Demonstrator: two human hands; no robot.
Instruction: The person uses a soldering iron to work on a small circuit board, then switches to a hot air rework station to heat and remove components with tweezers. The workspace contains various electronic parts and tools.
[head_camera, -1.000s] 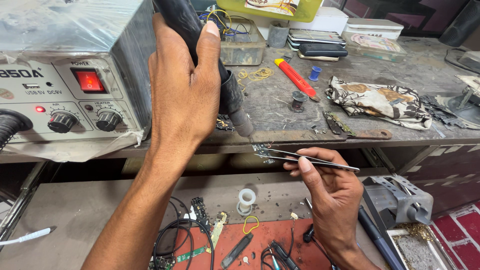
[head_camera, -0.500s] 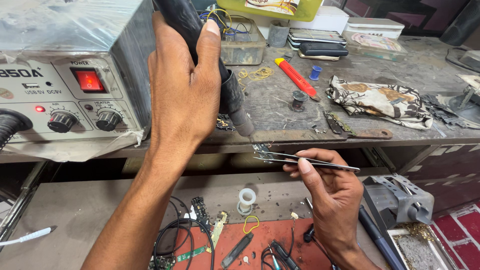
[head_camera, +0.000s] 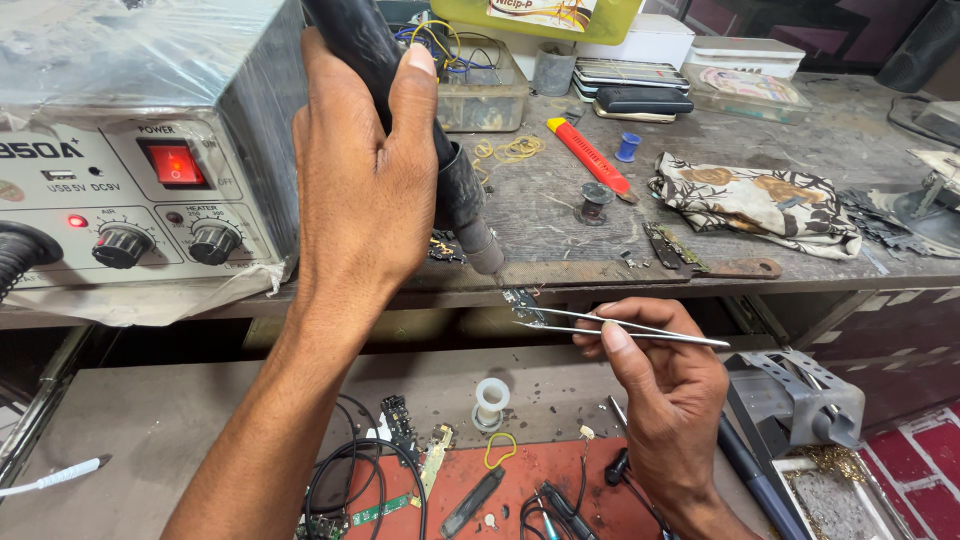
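- Black heat gun (head_camera: 400, 100) sits gripped in the left hand (head_camera: 365, 190) — nozzle just above a small circuit part (head_camera: 522, 300).
- Right hand (head_camera: 665, 385) pinches tweezers (head_camera: 620, 328) shut on that part, at the workbench (head_camera: 560, 215) edge.

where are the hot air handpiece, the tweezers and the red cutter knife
hot air handpiece (head_camera: 470, 210), head view, on the dark barrel near its nozzle
tweezers (head_camera: 650, 332), head view, on the metal arms past the fingers
red cutter knife (head_camera: 590, 158), head view, mid-body
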